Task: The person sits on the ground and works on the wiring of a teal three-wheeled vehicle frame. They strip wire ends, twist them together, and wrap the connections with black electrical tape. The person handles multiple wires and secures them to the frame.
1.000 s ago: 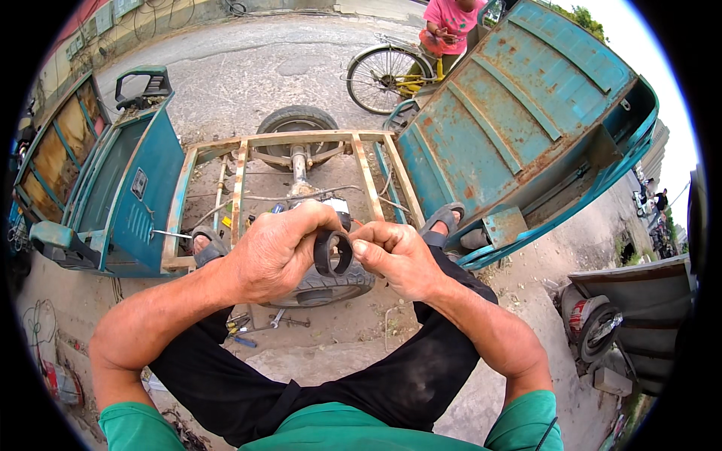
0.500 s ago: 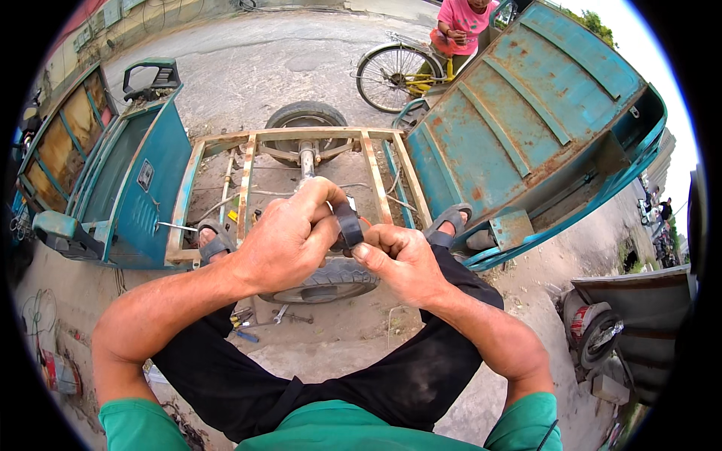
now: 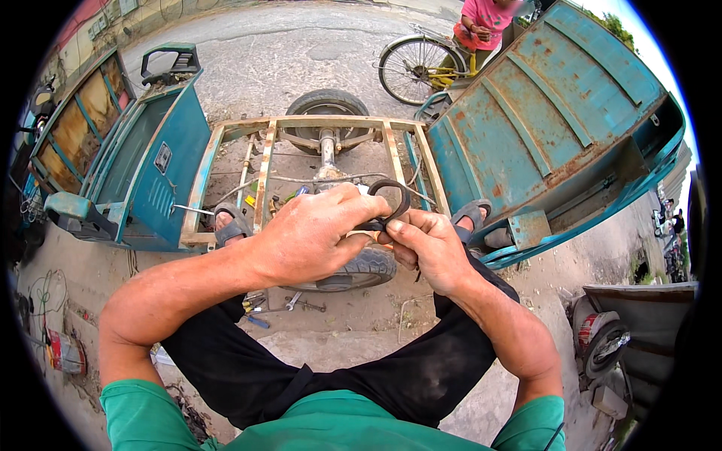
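Observation:
My left hand (image 3: 338, 225) is closed on a black ring-shaped band (image 3: 402, 197), whose loop stands up above the fingertips. My right hand (image 3: 425, 248) pinches the lower part of that band, close beside the left. Behind them lies a rusty, cream-painted metal frame (image 3: 390, 150) with an axle tube (image 3: 327, 146) and a far wheel (image 3: 325, 101). A near tyre (image 3: 352, 270) shows beneath my hands, partly hidden by them. Whether the band is tape or rubber, I cannot tell.
Rusty teal body panels stand left (image 3: 162, 173) and right (image 3: 541, 98) of the frame. Wrenches (image 3: 295, 301) lie on the ground below. A person in pink (image 3: 485, 19) is beside a yellow bicycle (image 3: 421, 68). A loose wheel (image 3: 602, 349) sits at lower right.
The band has turned, its loop now standing up to the right of my left fingertips. Both hands have shifted right, and the whole view has shifted slightly.

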`<state>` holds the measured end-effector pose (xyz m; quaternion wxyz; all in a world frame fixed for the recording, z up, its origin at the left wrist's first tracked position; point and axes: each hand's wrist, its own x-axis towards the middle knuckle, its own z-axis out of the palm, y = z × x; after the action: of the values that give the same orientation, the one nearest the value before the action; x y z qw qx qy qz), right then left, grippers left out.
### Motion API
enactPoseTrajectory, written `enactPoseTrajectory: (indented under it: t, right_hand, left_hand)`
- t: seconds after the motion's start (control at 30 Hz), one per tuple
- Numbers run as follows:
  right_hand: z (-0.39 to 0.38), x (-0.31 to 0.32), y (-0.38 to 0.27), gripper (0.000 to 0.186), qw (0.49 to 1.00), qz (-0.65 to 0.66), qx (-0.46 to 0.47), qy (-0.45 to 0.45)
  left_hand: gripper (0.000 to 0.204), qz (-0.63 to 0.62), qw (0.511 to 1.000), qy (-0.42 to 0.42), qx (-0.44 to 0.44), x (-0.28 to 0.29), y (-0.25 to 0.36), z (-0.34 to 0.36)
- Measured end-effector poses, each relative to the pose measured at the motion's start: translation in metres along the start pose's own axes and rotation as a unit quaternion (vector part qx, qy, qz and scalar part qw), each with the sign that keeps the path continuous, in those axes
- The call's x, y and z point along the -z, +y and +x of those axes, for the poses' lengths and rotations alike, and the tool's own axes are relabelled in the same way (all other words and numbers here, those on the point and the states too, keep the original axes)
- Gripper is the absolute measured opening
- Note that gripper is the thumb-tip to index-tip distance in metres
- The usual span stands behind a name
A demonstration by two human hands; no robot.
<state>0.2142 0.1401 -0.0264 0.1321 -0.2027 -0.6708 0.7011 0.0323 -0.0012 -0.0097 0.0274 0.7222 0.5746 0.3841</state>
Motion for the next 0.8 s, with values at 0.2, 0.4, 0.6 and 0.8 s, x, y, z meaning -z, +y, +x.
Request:
enactPoseTrajectory:
  t: [0.2,0.4,0.6,0.8]
  right_hand:
    - [0.000,0.003,0.007,0.021,0.997,-0.072,0.041,0.007]
    - [-0.006,-0.012,0.008,0.018,0.935,-0.271,0.203,0.103]
    - [-0.005,-0.015,0.011,0.018,0.869,-0.361,0.319,0.114]
    - [0.000,-0.016,0.013,0.017,0.864,-0.373,0.315,0.126]
  left_hand:
    - [0.026,0.076,0.997,-0.004,0.000,0.000,0.006,0.003]
    - [0.019,0.117,0.991,-0.057,0.040,0.004,0.005,-0.001]
    - [0.018,0.112,0.987,-0.100,0.060,0.009,0.003,0.000]
    - [0.016,0.149,0.983,-0.092,0.050,0.016,0.009,-0.002]
